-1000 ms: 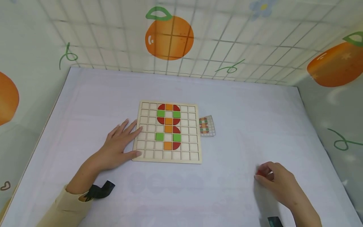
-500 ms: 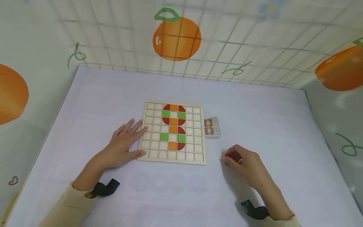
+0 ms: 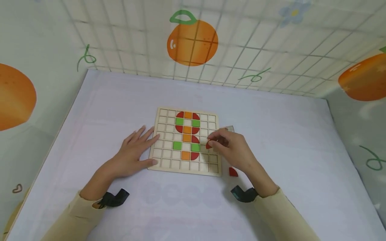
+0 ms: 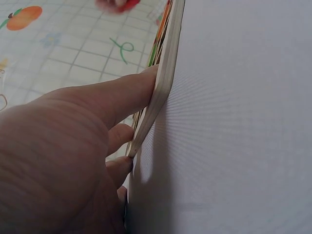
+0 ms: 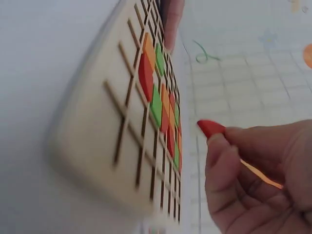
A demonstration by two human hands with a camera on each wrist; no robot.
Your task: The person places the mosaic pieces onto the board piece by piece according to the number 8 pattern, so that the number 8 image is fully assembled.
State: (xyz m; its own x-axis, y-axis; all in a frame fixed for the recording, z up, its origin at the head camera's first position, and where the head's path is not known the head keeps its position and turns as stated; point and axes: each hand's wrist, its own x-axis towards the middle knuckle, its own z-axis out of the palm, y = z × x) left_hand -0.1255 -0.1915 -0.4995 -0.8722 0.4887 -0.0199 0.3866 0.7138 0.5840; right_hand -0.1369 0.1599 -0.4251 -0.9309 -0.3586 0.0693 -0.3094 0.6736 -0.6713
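Observation:
A square wooden grid board lies on the table, with red quarter-circle tiles and orange and green square tiles set in its middle columns. My left hand rests at the board's left side, fingers spread, fingertips touching the edge. Over the board's right part, my right hand pinches a red quarter-circle tile between thumb and fingers, held above the grid. A second red quarter-circle tile lies on the table just off the board's lower right corner. In the left wrist view, the thumb touches the board's rim.
A small pattern card lies by the board's right edge, mostly hidden behind my right hand. Low walls with printed oranges border the white table at the back and sides.
My right hand has come from the right side of the table to above the board with a red tile. Another red tile now shows on the table. The left hand stays at the board.

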